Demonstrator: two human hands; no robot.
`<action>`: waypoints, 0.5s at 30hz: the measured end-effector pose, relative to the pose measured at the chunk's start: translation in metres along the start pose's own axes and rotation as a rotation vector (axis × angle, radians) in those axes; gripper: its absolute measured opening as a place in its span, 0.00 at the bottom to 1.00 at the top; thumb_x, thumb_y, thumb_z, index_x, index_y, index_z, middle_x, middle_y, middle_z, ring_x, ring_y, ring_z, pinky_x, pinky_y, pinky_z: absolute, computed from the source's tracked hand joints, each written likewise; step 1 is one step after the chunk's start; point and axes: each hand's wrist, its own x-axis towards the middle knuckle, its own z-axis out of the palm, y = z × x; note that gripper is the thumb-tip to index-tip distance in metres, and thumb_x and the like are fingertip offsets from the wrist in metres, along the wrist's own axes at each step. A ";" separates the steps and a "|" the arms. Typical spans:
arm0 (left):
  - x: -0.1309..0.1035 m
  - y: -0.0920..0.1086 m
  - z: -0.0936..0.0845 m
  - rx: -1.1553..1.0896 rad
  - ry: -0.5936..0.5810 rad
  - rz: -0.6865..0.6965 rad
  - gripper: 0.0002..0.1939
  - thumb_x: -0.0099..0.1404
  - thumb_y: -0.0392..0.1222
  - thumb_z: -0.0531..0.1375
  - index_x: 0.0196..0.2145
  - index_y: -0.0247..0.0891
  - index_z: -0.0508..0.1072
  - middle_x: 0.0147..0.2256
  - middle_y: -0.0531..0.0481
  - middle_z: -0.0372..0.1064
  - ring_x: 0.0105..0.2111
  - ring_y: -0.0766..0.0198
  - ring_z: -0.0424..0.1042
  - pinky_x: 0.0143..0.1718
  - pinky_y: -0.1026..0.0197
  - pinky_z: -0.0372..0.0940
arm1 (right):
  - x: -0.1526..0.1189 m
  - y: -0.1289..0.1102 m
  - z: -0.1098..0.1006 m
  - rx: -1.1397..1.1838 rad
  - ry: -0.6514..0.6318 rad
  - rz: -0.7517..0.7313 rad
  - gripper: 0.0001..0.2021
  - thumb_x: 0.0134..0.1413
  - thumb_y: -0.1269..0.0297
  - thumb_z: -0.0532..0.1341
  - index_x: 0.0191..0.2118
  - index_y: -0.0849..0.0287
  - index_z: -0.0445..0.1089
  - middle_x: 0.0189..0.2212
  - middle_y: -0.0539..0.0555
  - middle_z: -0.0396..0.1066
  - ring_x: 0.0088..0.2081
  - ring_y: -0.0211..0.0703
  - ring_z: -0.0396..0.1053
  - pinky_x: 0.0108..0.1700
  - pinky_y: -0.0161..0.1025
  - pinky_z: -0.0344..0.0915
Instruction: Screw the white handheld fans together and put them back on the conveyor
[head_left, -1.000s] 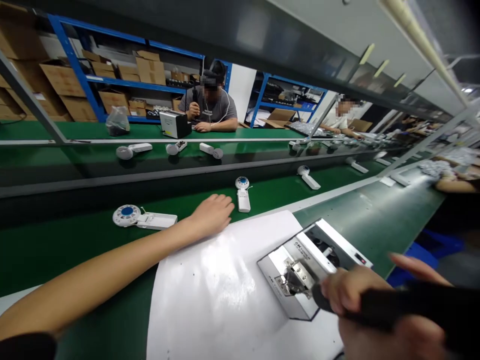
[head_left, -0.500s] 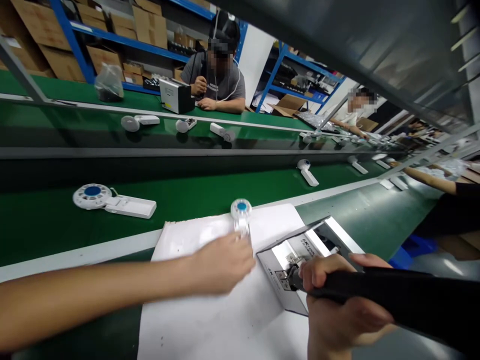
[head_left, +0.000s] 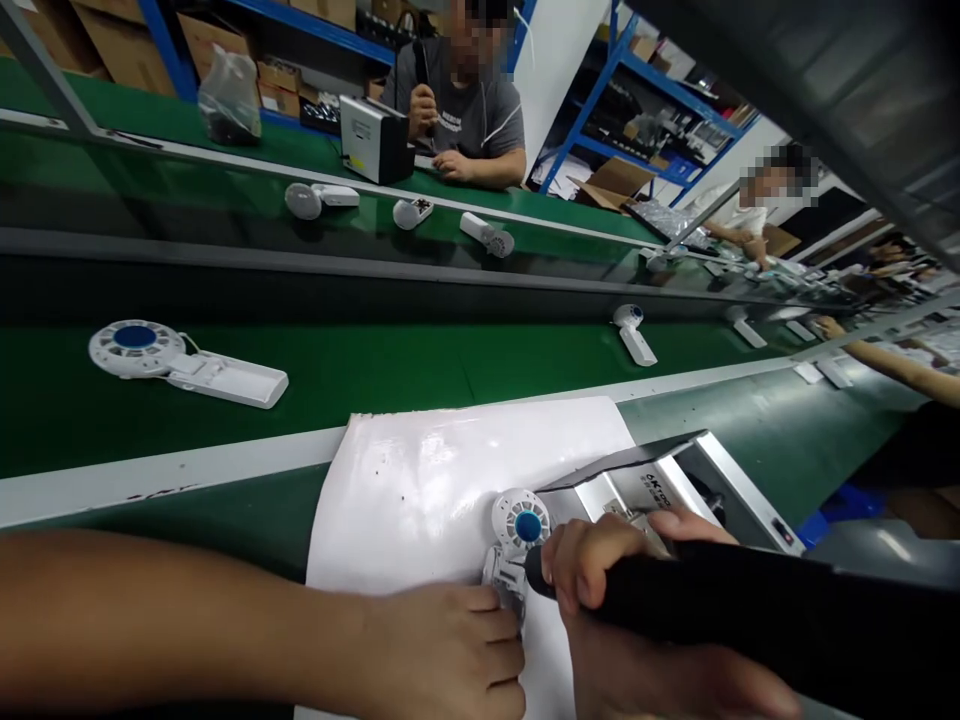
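Observation:
My left hand [head_left: 450, 650] is closed on the handle of a white fan unit [head_left: 519, 518] with a blue centre, held over a white sheet [head_left: 420, 480]. My right hand [head_left: 600, 590] is wrapped round a black power screwdriver [head_left: 720, 600]. The tool's tip is at the fan's neck, just below the round head; the exact contact point is too small to tell. Behind my right hand stands a silver metal box [head_left: 660, 485] with printed lettering, partly hidden by the hand.
On the green belt lie a fan unit [head_left: 187, 362] at left and another [head_left: 634, 335] at right. More fan parts lie on the far shelf [head_left: 247, 215]. A person [head_left: 469, 110] sits opposite beside a silver-black box [head_left: 375, 140]. Another person's arm [head_left: 885, 365] reaches in at right.
My left hand has brought the fan unit nearer and lower on the sheet. The screwdriver tip has moved left from the silver box to the fan's neck. The head view has shifted.

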 end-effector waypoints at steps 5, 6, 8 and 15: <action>-0.001 0.001 0.000 -0.004 0.000 0.000 0.09 0.75 0.43 0.64 0.37 0.37 0.74 0.37 0.47 0.71 0.37 0.55 0.67 0.46 0.50 0.66 | 0.001 0.011 0.001 0.006 -0.047 0.044 0.30 0.60 0.25 0.62 0.50 0.46 0.68 0.19 0.38 0.68 0.14 0.37 0.60 0.19 0.38 0.65; -0.001 0.001 0.000 -0.006 0.004 0.000 0.09 0.75 0.43 0.65 0.37 0.37 0.74 0.36 0.47 0.71 0.36 0.55 0.66 0.46 0.50 0.66 | 0.000 0.013 -0.001 0.009 -0.057 0.052 0.30 0.59 0.26 0.63 0.50 0.45 0.68 0.20 0.38 0.69 0.14 0.37 0.60 0.20 0.38 0.66; -0.001 0.001 0.000 -0.012 0.011 0.005 0.09 0.74 0.43 0.65 0.37 0.37 0.74 0.36 0.48 0.70 0.36 0.55 0.66 0.46 0.50 0.66 | -0.001 0.017 -0.001 0.013 -0.050 0.074 0.30 0.57 0.26 0.65 0.49 0.45 0.67 0.20 0.38 0.69 0.15 0.37 0.60 0.20 0.37 0.65; -0.002 0.000 0.001 -0.018 -0.004 0.014 0.09 0.73 0.44 0.67 0.38 0.36 0.75 0.36 0.48 0.70 0.37 0.55 0.67 0.45 0.50 0.66 | -0.002 0.025 0.005 0.034 -0.046 0.125 0.30 0.55 0.25 0.66 0.48 0.45 0.68 0.19 0.38 0.67 0.14 0.36 0.58 0.19 0.36 0.62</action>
